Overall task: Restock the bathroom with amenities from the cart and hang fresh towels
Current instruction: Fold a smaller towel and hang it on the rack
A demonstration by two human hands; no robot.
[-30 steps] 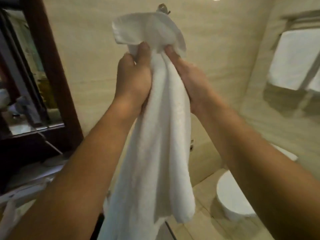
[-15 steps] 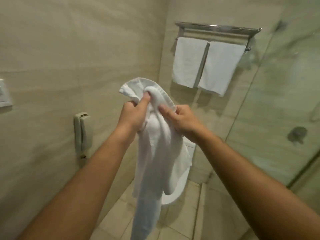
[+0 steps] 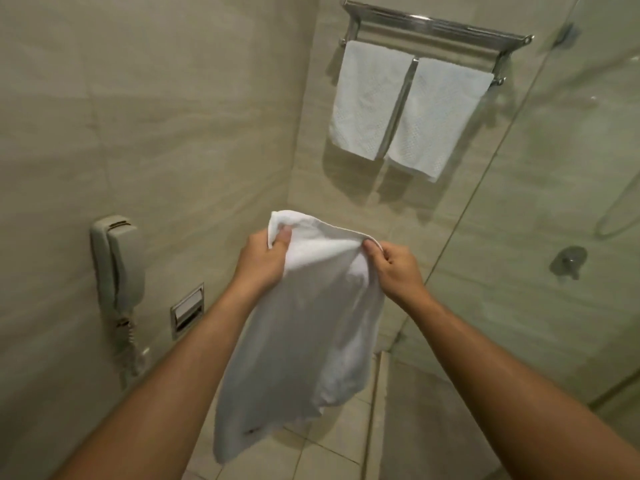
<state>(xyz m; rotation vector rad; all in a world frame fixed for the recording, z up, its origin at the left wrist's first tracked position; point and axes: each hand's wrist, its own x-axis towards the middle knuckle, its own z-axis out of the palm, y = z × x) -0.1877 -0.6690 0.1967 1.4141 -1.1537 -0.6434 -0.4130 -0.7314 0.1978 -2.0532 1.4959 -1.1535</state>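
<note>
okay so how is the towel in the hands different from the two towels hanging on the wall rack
The held towel is pinched along its top edge by the left hand and right hand, while the rack towels hang from the metal rack.
The held towel droops loose and rumpled; the rack towels are folded flat and neat.
The held towel looks smooth; the rack towels show a waffle texture.
All are white.

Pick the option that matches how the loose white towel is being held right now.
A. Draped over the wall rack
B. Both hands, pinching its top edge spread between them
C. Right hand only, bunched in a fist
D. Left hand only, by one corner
B: the left hand and right hand each pinch the top edge of the white towel, which hangs down between them.
</note>
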